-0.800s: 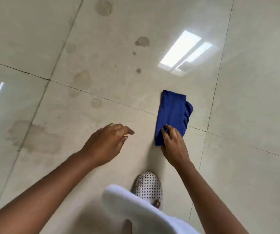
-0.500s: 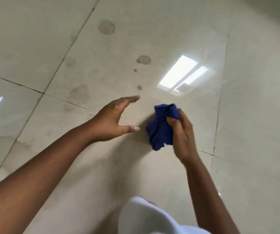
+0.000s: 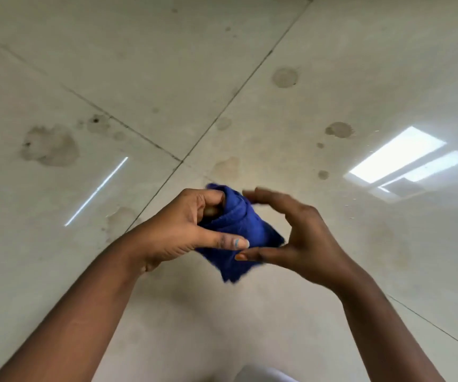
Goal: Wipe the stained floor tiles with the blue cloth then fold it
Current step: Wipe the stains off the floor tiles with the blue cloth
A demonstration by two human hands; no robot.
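The blue cloth [image 3: 236,230] is held bunched in the air between both hands, well above the floor tiles [image 3: 167,78]. The grip of the left hand [image 3: 178,230] is closed on it: fingers are curled round the cloth's upper left part and the thumb is pressed across its front. The right hand [image 3: 299,230] is curved around the cloth's right side, its thumb laid along the lower edge; the upper fingers are blurred, so it cannot be told whether they are touching the fabric, and the hand is judged loosely open rather than clamped.

The cloth's long axis is seen running from upper left, at the left fingers, down to a loose corner hanging below the right thumb. The left hand is judged the holding one.

Wiping appears not yet begun. The nearest stains are found on the floor just beyond the hands: a pale patch [image 3: 226,168] by the tile joint, with round spots [image 3: 339,130] further right and a large blotch [image 3: 50,146] well to the left. Nothing is seen standing between cloth and floor. A bright reflection [image 3: 404,158] lies on the tiles at right.
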